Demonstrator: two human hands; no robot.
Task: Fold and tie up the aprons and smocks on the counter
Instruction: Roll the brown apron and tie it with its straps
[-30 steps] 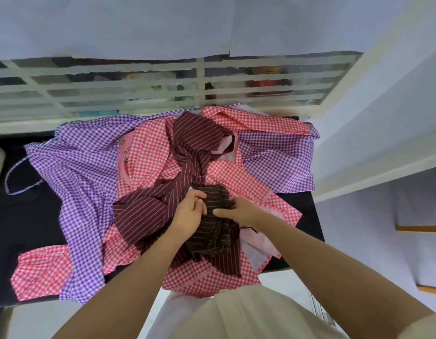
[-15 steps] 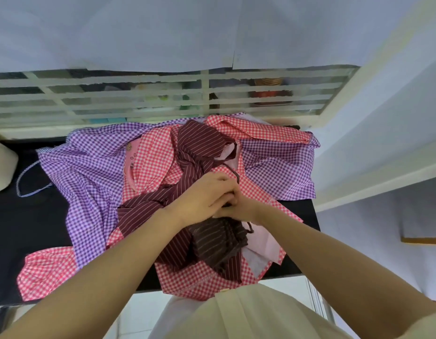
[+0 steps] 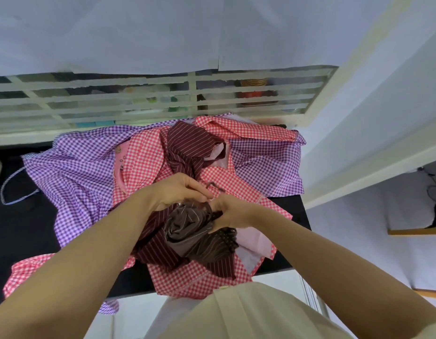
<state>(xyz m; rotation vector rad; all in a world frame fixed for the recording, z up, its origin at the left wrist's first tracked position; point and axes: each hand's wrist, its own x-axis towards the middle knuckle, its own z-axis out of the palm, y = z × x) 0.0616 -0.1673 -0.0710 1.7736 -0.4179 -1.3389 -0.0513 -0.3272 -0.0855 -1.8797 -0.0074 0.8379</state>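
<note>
Mid-frame, left hand (image 3: 177, 192) and right hand (image 3: 232, 214) are pinching the dark tie (image 3: 213, 184) over the rolled brown apron (image 3: 187, 232), seemingly knotting it shut.

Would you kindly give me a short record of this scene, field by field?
left hand: curled over the top of the brown striped bundle
right hand: grips the bundle's right side
bundle: rolled up, over the pile
tie: thin, dark, looping out beyond the fingers
pile: maroon striped apron, red checked smock, purple checked smock, all unfolded
surface: black counter
</note>
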